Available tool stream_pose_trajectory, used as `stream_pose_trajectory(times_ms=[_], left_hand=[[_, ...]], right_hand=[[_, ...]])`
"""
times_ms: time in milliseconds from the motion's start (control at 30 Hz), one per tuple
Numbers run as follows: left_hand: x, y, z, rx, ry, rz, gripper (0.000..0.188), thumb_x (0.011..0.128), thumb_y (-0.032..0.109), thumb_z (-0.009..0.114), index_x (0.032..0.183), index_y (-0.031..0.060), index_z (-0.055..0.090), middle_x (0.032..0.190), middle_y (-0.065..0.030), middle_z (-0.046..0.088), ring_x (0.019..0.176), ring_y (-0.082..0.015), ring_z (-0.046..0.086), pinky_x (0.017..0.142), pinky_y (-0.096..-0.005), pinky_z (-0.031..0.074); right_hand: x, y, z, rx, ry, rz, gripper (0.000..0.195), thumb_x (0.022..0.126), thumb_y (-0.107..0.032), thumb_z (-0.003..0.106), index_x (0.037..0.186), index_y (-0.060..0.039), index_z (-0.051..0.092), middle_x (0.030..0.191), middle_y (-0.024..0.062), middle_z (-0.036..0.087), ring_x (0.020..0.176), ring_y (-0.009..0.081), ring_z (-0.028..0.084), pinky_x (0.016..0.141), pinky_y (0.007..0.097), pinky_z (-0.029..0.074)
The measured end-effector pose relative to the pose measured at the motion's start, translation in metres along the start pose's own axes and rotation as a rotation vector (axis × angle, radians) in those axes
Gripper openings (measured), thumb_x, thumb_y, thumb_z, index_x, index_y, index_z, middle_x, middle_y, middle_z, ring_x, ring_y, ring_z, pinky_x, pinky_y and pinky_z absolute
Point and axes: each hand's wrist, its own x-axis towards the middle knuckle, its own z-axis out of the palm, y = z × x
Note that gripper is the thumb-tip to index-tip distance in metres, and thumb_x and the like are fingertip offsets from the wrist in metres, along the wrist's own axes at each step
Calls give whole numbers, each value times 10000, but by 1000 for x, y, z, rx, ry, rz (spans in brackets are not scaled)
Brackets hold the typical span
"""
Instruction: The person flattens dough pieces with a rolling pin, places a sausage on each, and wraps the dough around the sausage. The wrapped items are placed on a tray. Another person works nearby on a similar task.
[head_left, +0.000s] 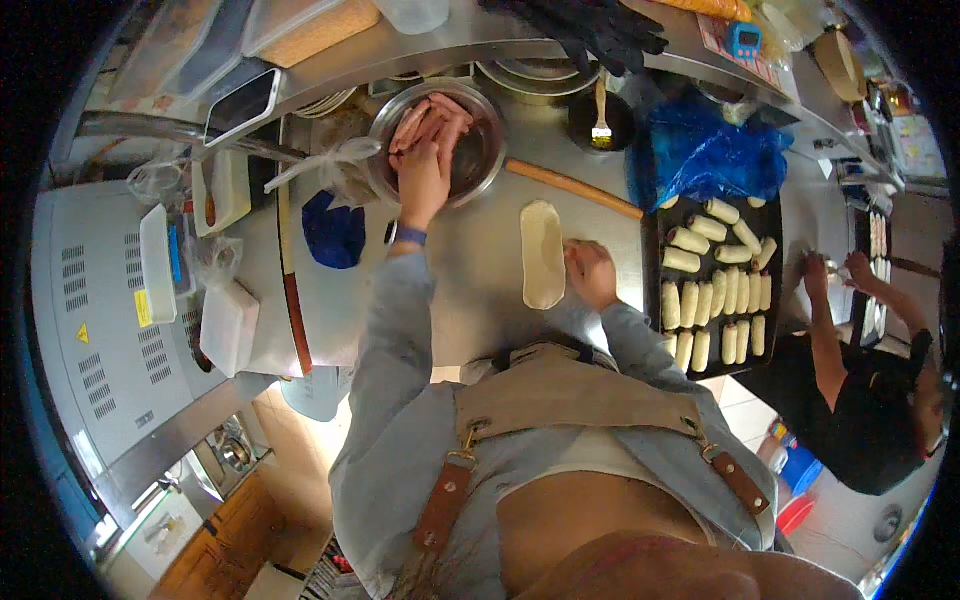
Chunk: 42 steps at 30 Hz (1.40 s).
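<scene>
My left hand (422, 180) reaches into a round steel bowl (491, 176), with its fingers among several pink sausages (409, 127). Its fingertips blend with the sausages, so a grip on one cannot be made out. A long, flat oval of dough (541, 255) lies on the steel worktop (472, 300). Just right of the dough is my right hand (592, 271), fingers curled and fingertips at the dough's edge; whether they pinch it is unclear. Beyond the dough, a wooden rolling pin (574, 187) lies slantwise.
At right, a dark baking tray (712, 300) holds several dough-wrapped rolls (705, 304) partly under blue plastic film (709, 157). A brush (601, 112) stands in a dark bowl (577, 131). A blue glove (334, 229) lies left. A co-worker (847, 405) works at far right.
</scene>
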Motion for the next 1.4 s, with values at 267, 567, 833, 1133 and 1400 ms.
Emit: stream_pose_trajectory(times_ms=[267,567,833,1133,1400], left_hand=[[-84,107,28,-186,-210,374,171,915,223,642,1002,76,632,985,-107,624,940,-324,606,811,-452,497],[-75,101,55,-196,-278,101,247,862,300,707,991,102,634,976,-99,633,904,-331,629,782,-451,505],[-42,92,86,-440,-472,103,266,850,277,740,1002,68,677,967,-138,659,916,-351,632,761,-444,511],[-80,110,70,-420,-284,189,241,858,156,656,1075,51,674,1140,-132,650,1043,-299,620,883,-443,488],[-179,108,62,-49,-218,438,570,874,100,552,1432,6,478,1477,-128,502,1433,-254,403,1213,-464,262]], right_hand=[[66,-1,-18,-11,56,-66,207,865,-152,670,1059,-84,699,997,105,712,951,320,640,859,454,511],[86,28,19,-113,-157,-196,230,864,-180,694,1074,-85,702,1090,98,688,1024,325,632,885,434,517],[114,43,36,177,-376,-70,313,873,-178,725,1137,-36,635,1069,156,671,918,324,665,820,384,534],[100,34,30,28,-309,-285,239,844,-80,648,1076,-24,673,1159,157,673,1077,353,644,943,433,525],[4,9,15,-323,-358,-369,523,900,-94,566,1409,-7,482,1489,157,469,1402,311,427,1190,460,312]])
